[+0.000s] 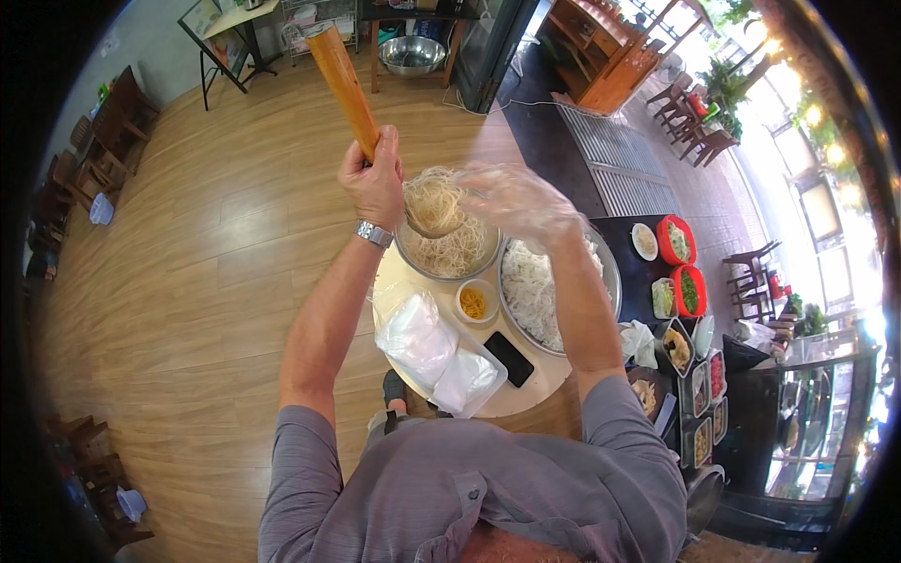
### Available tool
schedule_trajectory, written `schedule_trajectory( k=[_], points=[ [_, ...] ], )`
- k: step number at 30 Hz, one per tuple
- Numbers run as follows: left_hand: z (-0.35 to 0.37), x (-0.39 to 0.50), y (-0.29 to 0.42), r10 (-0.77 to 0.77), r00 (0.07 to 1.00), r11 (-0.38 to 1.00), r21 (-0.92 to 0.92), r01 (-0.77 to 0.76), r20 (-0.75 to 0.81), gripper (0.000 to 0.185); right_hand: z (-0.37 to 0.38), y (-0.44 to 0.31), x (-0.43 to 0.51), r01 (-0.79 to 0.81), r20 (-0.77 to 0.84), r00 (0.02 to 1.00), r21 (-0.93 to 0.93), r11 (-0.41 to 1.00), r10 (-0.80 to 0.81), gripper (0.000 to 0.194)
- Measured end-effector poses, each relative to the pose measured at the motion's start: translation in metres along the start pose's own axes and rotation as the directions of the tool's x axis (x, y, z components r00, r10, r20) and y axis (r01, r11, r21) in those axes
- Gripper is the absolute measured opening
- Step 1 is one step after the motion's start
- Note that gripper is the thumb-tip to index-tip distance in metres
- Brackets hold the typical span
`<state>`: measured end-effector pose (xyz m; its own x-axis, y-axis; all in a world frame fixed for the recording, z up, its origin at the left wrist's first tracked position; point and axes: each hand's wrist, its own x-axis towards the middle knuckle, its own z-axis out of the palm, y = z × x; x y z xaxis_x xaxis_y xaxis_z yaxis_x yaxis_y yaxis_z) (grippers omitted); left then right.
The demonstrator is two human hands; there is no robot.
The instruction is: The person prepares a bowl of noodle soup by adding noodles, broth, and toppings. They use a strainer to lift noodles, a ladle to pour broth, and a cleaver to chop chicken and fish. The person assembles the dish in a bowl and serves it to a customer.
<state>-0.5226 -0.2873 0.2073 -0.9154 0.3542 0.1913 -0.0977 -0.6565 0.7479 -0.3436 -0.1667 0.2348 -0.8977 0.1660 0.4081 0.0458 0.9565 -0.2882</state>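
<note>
My left hand [373, 176] is closed around the thick wooden handle [341, 84] of a noodle strainer. Thin pale yellow noodles [435, 200] fill the strainer's basket, above a metal bowl of similar noodles [450, 255]. In a clear plastic glove, my right hand [521, 204] is blurred, with outstretched fingers at the right side of the basket; contact with the noodles is unclear. Below my right forearm stands a large metal bowl [616, 281] of white rice noodles [538, 299]. A small tub of yellow strips [472, 302] sits between the bowls.
The round cream table [545, 394] also bears a phone [509, 359] and a plastic tray of clear bags [422, 338]. On the dark counter to the right are red baskets of greens [690, 292], a small plate [644, 241] and several food containers [698, 387].
</note>
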Motion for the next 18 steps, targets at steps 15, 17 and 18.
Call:
schedule_trajectory(
  k=[15,17,18],
  points=[
    [0.028,0.0,0.053,0.136,0.984,0.99,0.021,-0.14,0.119,0.016,0.052,-0.041,-0.005,-0.423,-0.04,0.743,0.745,0.515,0.668,0.067],
    [0.026,-0.004,0.054,0.112,0.989,0.993,0.03,-0.115,0.096,0.016,0.032,-0.047,0.019,-0.479,-0.013,0.813,0.555,0.68,0.583,0.064],
    [0.025,-0.004,0.056,0.117,0.988,0.993,0.022,-0.12,0.104,0.016,0.024,-0.053,0.027,-0.471,0.003,0.851,0.45,0.759,0.525,0.063]
  ],
)
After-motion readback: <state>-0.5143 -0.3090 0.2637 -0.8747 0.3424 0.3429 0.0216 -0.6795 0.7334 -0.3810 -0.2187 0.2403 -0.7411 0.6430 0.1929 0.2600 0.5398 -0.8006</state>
